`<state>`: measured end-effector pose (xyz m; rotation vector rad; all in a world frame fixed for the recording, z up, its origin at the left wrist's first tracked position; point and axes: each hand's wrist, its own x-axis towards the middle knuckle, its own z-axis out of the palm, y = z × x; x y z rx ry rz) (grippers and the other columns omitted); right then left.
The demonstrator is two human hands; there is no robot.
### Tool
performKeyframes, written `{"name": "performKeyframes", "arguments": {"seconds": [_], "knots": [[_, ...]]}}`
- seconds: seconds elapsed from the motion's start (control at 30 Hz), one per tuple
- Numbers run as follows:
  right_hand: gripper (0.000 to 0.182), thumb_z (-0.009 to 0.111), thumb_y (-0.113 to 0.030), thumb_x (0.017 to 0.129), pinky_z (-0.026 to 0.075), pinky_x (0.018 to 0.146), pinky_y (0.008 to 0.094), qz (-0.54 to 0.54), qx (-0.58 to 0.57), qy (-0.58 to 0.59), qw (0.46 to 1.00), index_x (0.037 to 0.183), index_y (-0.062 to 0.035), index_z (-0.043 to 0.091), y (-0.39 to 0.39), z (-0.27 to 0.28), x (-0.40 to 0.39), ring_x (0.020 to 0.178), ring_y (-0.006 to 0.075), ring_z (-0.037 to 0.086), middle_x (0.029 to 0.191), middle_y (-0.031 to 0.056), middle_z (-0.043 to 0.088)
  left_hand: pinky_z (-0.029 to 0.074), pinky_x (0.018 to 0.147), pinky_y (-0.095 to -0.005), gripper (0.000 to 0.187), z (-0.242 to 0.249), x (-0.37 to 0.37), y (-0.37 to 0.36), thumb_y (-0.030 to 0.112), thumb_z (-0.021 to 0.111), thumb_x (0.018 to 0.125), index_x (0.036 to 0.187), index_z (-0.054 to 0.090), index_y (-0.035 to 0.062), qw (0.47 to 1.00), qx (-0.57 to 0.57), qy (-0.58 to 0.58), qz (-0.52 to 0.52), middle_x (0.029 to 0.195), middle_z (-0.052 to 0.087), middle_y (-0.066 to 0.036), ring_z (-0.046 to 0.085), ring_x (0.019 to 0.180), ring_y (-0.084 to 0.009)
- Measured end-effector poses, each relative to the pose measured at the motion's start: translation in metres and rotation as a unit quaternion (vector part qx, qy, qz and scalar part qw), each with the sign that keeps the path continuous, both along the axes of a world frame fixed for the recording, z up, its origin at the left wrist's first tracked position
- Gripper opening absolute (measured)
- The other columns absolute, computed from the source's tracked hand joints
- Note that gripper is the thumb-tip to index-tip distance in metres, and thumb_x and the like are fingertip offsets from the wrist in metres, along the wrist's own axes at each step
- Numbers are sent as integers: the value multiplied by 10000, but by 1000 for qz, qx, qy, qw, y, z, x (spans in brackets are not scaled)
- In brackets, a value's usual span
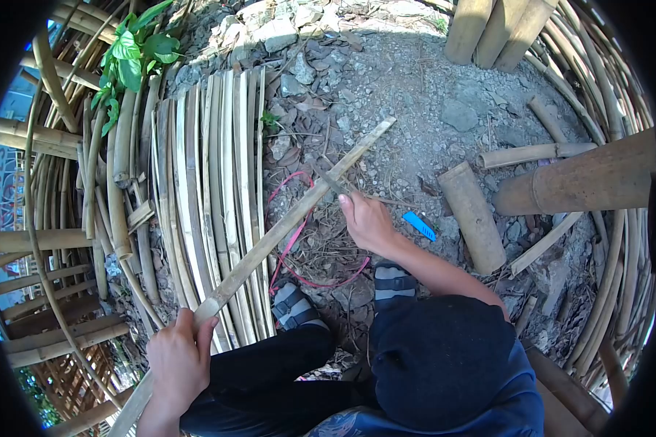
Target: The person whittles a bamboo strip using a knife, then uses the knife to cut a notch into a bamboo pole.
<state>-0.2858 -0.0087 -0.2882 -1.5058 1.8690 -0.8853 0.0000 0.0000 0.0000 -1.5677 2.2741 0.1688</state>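
Note:
A long split bamboo strip [270, 240] runs slantwise from the lower left up to the middle of the view. My left hand [178, 360] is closed around its lower part, near my knee. Farther up, my right hand [369, 224] grips a knife [334, 182], its dark narrow blade lying across the strip and touching it. The fingers hide the knife's handle. Under the strip, to the left, many pale bamboo slats [211, 167] lie side by side. Below the right hand a pink cord [293, 237] loops over shavings on the ground.
A blue plastic piece [419, 226] lies right of my right hand. Cut bamboo sections [472, 217] and a thick bamboo pole [576, 175] are on the right. Bamboo poles [40, 239] line the left side, with a green plant [130, 54] above. Stones [302, 69] lie at the back.

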Motion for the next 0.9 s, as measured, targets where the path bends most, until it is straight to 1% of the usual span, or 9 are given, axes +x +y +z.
{"name": "performKeyframes", "arguments": {"seconds": [0.07, 0.17, 0.27, 0.37, 0.4, 0.5, 0.6, 0.83, 0.9], "knots": [[335, 501, -282, 1045, 482, 522, 534, 52, -43, -15, 998, 865, -2, 542, 10, 18, 26, 545, 429, 631, 573, 193, 597, 457, 542, -498, 351, 3, 0, -1, 274, 632, 988, 793, 507, 10, 1000, 0, -2, 2, 622, 598, -205, 615, 576, -424], [306, 525, -264, 1030, 473, 470, 519, 92, -129, -4, 987, 869, -5, 520, 20, 36, 41, 490, 413, 609, 549, 188, 578, 450, 537, -497, 346, -6, -5, 1, 267, 629, 990, 792, 504, 12, 1000, -12, 25, -5, 606, 586, -203, 604, 563, -426], [304, 531, -267, 1028, 469, 453, 519, 89, -153, 9, 984, 873, -5, 513, 15, 18, 35, 474, 410, 604, 549, 187, 580, 447, 534, -496, 347, -3, -3, 2, 268, 629, 990, 788, 502, 16, 1000, -6, 19, -4, 602, 583, -205, 599, 559, -429], [307, 524, -263, 1033, 476, 462, 516, 88, -157, 53, 982, 874, 0, 520, 6, 2, 16, 493, 416, 615, 562, 191, 588, 445, 534, -497, 353, -3, -4, 2, 274, 632, 988, 783, 501, 17, 1000, -7, 22, -4, 604, 585, -207, 599, 560, -430], [348, 485, -290, 1051, 496, 523, 538, 38, -63, 33, 997, 881, 8, 541, 0, -5, 10, 558, 444, 634, 604, 219, 609, 445, 534, -497, 353, -4, -5, 3, 274, 632, 988, 783, 501, 17, 1000, -5, 24, -4, 604, 585, -207, 599, 560, -430], [404, 436, -326, 1067, 503, 602, 573, -41, 9, 67, 997, 892, 15, 564, -18, -26, -36, 631, 479, 642, 647, 250, 623, 444, 538, -503, 355, -7, -2, 2, 277, 631, 989, 783, 502, 18, 1000, -11, 20, 1, 599, 582, -209, 602, 565, -433], [471, 387, -380, 1072, 522, 657, 596, -63, 53, 47, 995, 928, 17, 595, -23, -28, -42, 685, 482, 671, 672, 265, 648, 444, 542, -508, 360, -7, -2, -1, 284, 629, 989, 783, 504, 18, 1000, -14, 18, -6, 595, 579, -214, 602, 571, -439], [421, 450, -363, 1055, 520, 589, 573, 69, -45, 41, 996, 891, 9, 562, 0, -3, -8, 606, 451, 662, 618, 232, 629, 445, 547, -520, 369, -7, -1, -2, 293, 623, 989, 781, 509, 11, 1000, -1, 18, 11, 597, 581, -223, 603, 582, -452], [422, 462, -369, 1050, 518, 564, 562, 54, -63, 70, 994, 872, 1, 560, -10, -19, -29, 586, 436, 659, 612, 219, 627, 447, 550, -523, 365, -7, -1, -1, 290, 622, 989, 783, 510, 10, 1000, 5, 15, 14, 598, 581, -224, 604, 585, -453]]}}
